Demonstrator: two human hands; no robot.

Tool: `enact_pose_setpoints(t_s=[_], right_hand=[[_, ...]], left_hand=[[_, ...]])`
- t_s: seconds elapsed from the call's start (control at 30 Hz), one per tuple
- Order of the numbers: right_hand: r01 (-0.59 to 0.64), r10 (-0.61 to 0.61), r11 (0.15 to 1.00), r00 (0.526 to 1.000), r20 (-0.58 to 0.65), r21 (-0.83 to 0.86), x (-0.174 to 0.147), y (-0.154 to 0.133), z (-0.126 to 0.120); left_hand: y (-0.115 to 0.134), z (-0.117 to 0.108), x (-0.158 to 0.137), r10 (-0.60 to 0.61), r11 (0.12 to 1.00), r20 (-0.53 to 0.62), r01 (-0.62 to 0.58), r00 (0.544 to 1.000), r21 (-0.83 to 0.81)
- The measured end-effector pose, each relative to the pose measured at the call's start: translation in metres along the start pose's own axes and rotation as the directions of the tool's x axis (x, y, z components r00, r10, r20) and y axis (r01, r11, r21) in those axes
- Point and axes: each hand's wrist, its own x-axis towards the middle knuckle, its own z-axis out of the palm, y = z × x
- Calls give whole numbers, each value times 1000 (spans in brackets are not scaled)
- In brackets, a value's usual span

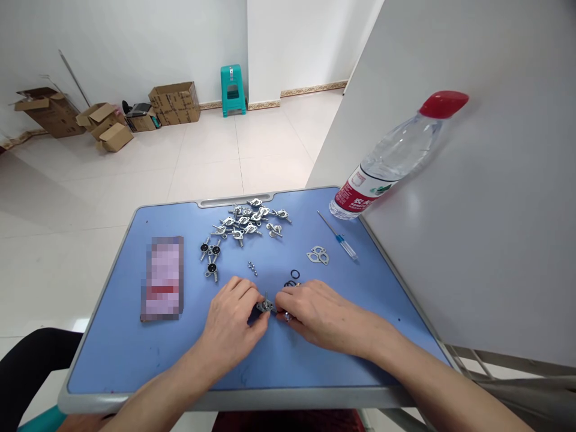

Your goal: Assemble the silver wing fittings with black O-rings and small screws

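Note:
Between thumb and fingers, my left hand pinches a small metal flanged fitting above the table's near half. My right hand is closed just to the right of it, with a small shiny piece at its fingertips, mostly hidden. Black rubber rings lie just beyond the right fingers. Several tiny metal pieces are scattered ahead of the left hand. Further off sits a pile of similar metal fittings, and a few fittings with black round faces lie left of them.
Flat metal gaskets and a screwdriver lie on the blue table to the right. A water bottle stands by the grey panel. A blurred-out flat object lies left. Beyond are cardboard boxes and a stool.

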Motion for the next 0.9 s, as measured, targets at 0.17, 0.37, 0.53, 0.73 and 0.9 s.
enact_pose_setpoints(t_s=[0.17,0.37,0.53,0.73,0.9], right_hand=[[-28,26,999,998,49,40,-1,2,-5],[-75,81,988,996,-34,138,-6,10,-12],[-66,61,992,997,57,105,-3,6,-11],[-91,77,990,989,127,112,0,0,-8],[-78,64,991,991,121,113,-1,1,-7]], left_hand=[[0,0,0,-7,1000,18,8,1000,-15],[-1,0,0,13,999,1,-13,1000,-36],[-1,0,-2,21,1000,1,-21,1000,-23],[-1,0,-2,13,999,6,-13,1000,-42],[-2,0,-2,3,998,22,-2,1000,-62]])
